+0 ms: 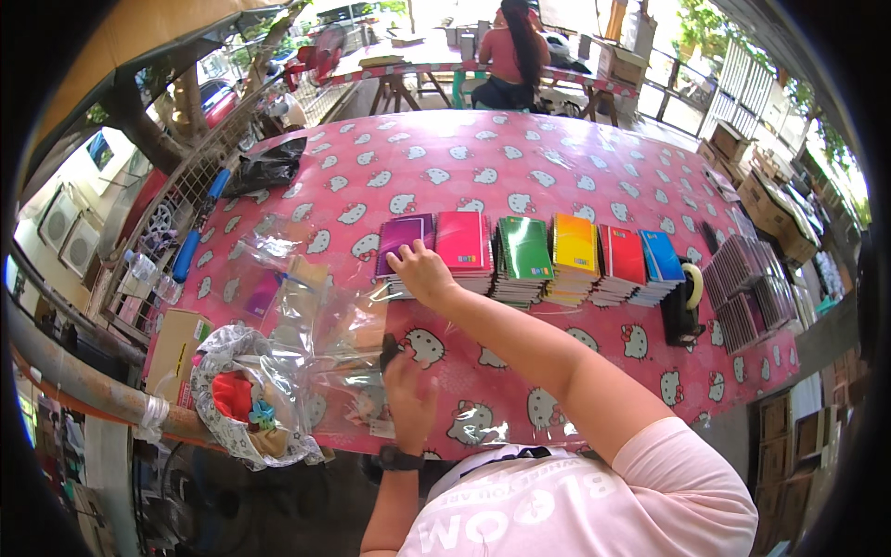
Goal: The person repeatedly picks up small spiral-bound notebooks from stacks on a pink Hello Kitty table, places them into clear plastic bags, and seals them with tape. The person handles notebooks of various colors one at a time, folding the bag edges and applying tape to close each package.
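My right hand (423, 273) reaches across the table, its fingers apart and resting on the cover of a purple spiral notebook (406, 232) at the left end of a row of stacks. Beside it stand stacks of pink notebooks (463, 239), green notebooks (524, 246), yellow notebooks (575, 243), red notebooks (622, 253) and blue notebooks (660, 255). My left hand (409, 395), with a dark watch on the wrist, is near the table's front edge beside clear plastic bags (320, 339). Its fingers are blurred, and a small dark thing (389, 351) shows at their tips.
A tape dispenser (684, 311) stands right of the stacks, beside bundled dark packs (747, 288). At left are a cloth-lined basket (243, 395), a cardboard box (178, 348) and a black bag (264, 169). A person (510, 56) sits at a far table.
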Available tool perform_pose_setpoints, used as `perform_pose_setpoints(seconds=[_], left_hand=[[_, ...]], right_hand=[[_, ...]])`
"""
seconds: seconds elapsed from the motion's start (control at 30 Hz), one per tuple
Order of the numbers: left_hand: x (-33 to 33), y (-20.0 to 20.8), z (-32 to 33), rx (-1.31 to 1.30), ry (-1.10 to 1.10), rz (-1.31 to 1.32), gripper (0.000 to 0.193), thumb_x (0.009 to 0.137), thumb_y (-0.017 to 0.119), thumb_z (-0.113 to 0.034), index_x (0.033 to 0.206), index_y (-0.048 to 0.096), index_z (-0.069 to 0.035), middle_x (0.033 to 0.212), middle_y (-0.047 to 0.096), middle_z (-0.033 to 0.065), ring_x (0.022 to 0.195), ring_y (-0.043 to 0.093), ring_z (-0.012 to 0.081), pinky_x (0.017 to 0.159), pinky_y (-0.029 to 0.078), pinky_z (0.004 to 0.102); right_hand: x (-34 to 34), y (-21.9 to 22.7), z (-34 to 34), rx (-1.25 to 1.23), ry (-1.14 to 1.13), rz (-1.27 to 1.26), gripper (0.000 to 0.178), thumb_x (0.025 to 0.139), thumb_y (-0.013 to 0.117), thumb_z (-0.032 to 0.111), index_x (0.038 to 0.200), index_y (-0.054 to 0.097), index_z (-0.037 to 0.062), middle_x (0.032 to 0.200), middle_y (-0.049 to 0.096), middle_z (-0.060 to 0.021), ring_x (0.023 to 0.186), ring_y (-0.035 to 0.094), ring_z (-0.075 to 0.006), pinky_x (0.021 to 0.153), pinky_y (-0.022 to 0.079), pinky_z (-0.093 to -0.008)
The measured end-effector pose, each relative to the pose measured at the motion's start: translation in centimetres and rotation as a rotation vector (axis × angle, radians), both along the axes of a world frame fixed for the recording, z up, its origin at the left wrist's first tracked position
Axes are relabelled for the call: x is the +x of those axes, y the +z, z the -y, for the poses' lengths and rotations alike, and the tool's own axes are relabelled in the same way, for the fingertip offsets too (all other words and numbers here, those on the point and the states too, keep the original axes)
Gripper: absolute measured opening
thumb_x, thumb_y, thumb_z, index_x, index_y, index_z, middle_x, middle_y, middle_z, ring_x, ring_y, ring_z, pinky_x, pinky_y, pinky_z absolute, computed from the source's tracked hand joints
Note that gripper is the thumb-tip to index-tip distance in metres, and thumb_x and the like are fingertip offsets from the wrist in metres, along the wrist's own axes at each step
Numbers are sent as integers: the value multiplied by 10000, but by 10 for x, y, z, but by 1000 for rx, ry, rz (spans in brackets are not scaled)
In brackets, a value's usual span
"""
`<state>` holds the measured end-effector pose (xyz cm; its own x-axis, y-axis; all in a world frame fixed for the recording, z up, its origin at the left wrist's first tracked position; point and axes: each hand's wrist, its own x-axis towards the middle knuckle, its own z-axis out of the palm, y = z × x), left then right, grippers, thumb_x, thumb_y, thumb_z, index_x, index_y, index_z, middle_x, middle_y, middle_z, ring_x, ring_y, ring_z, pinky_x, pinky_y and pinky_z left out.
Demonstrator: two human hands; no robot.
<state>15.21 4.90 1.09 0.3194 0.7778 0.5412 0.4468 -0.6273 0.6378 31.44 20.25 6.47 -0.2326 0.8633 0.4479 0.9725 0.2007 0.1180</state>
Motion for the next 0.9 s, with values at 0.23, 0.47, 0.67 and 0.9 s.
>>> perform_pose_setpoints(seconds=[0.23, 0.47, 0.67, 0.9], left_hand=[[1, 87, -54, 321, 295, 228, 407, 767, 705, -171, 1124, 581, -19, 1233, 511, 183, 1178, 454, 335, 986, 339, 465], [-22, 85, -57, -718, -169, 312, 363, 778, 710, -109, 1109, 588, -25, 925, 644, 42, 796, 604, 137, 722, 491, 306], [93, -38, 15, -1363, -486, 641, 335, 839, 631, -146, 1140, 551, -19, 1046, 620, 72, 945, 583, 166, 857, 457, 327], [99, -37, 34, -1690, -400, 872, 354, 923, 540, -213, 1228, 486, -39, 1182, 577, 87, 1064, 564, 206, 911, 447, 353]], right_hand=[[18, 60, 38, 25, 258, -515, 206, 880, 540, 206, 1036, 599, 85, 934, 654, -120, 954, 589, -297, 739, 508, -413], [40, 72, 68, -20, 53, -432, 557, 795, 657, 405, 1240, 535, 93, 1276, 528, -139, 1214, 455, -290, 967, 355, -492], [76, 18, 53, -108, -31, -231, 342, 784, 652, 209, 1101, 588, 100, 1005, 605, -77, 973, 573, -270, 852, 442, -445], [91, 32, 193, 245, -122, -1178, 322, 772, 615, 37, 1091, 573, 37, 850, 644, -72, 827, 621, -185, 667, 517, -327]])
